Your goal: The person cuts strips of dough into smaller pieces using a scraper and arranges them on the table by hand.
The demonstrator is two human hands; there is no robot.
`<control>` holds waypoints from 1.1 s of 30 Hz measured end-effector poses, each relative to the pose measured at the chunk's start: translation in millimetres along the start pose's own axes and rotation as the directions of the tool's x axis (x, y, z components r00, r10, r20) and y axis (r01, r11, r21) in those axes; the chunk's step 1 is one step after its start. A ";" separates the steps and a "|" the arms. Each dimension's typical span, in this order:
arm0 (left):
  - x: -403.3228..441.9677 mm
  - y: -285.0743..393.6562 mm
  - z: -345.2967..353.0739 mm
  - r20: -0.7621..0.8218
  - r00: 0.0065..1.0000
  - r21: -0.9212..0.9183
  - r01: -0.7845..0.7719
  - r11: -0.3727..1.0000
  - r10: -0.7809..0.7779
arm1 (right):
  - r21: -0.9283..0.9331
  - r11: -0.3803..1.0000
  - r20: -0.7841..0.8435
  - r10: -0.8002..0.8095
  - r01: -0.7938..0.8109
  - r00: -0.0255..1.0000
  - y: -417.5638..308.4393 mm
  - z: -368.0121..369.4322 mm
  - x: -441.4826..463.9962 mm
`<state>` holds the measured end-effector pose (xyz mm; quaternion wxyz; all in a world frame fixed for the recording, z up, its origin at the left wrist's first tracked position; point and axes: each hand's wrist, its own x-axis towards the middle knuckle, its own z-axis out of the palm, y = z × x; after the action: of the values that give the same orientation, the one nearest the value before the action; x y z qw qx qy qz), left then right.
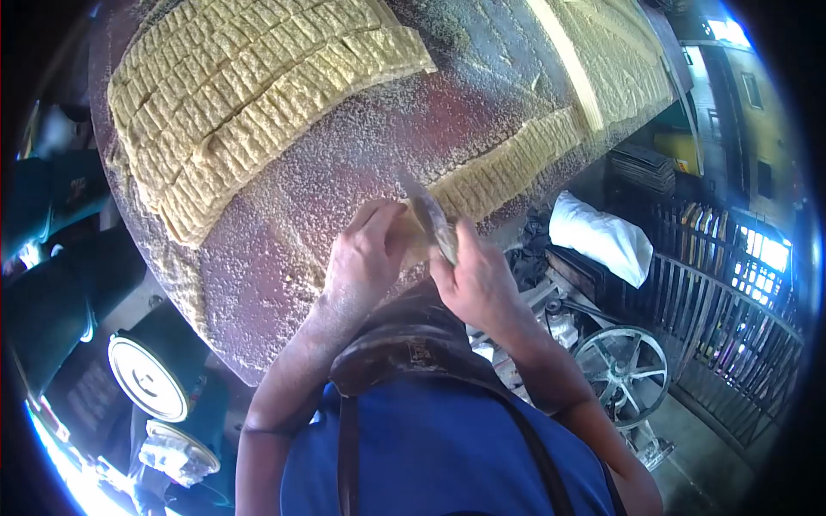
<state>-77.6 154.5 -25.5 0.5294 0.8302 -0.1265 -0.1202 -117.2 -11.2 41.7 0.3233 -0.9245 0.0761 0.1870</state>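
My right hand (471, 273) is closed around the handle of a knife (423, 205), its blade pointing up and left over the table. Just left of the blade, my left hand (363, 258) has its fingers curled together at the near end of a scored strip of dough (508, 172). A pale piece of dough (411, 230) shows between its fingertips and the knife; the fingers partly hide it. A large slab of crumb-coated dough (275, 95), cut into rows of narrow pieces, lies at the upper left.
Loose crumbs cover the reddish table (335, 163). A pale straight stick (568, 64) lies by more dough (632, 73) at upper right. Beyond the table's edge are a white sack (600, 236), a spoked wheel (621, 374), a slatted railing (723, 301) and a round-lidded container (148, 377).
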 end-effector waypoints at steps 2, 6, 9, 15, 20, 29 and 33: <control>-1.6 4.7 -6.0 0.020 1.000 0.027 0.014 1.000 -0.014 | 0.055 0.998 -0.012 -0.013 0.014 1.000 -6.8 -5.9 -14.1; -2.0 -1.3 -6.7 0.058 0.998 0.084 0.016 0.996 -0.021 | -0.070 0.997 0.076 0.016 -0.011 0.997 -12.4 -5.8 -34.0; -3.3 -4.9 -5.4 0.074 0.997 0.047 0.026 0.999 -0.029 | -0.078 0.992 0.144 0.109 -0.099 0.984 -23.1 -12.1 -33.7; -5.6 -6.6 -2.5 0.008 1.000 0.016 0.011 1.000 -0.011 | -0.018 0.999 0.071 0.047 -0.045 0.996 3.1 41.3 17.5; -1.1 -15.5 -1.8 0.009 1.000 -0.055 -0.028 0.998 0.029 | 0.060 0.998 0.005 0.032 -0.032 0.999 -10.2 14.7 9.5; -9.9 -18.3 -15.3 0.076 0.996 0.004 0.043 0.999 -0.043 | -0.065 0.992 0.074 0.115 -0.110 0.991 -33.1 10.6 -35.1; -8.4 -23.5 -13.0 0.051 0.999 0.018 0.018 1.000 -0.019 | -0.053 0.986 0.105 0.161 -0.156 0.981 -26.5 25.6 -22.5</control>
<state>-79.2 178.0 -40.9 0.5177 0.8326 -0.1334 -0.1451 -138.5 26.0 47.2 0.2903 -0.9109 0.1276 0.2640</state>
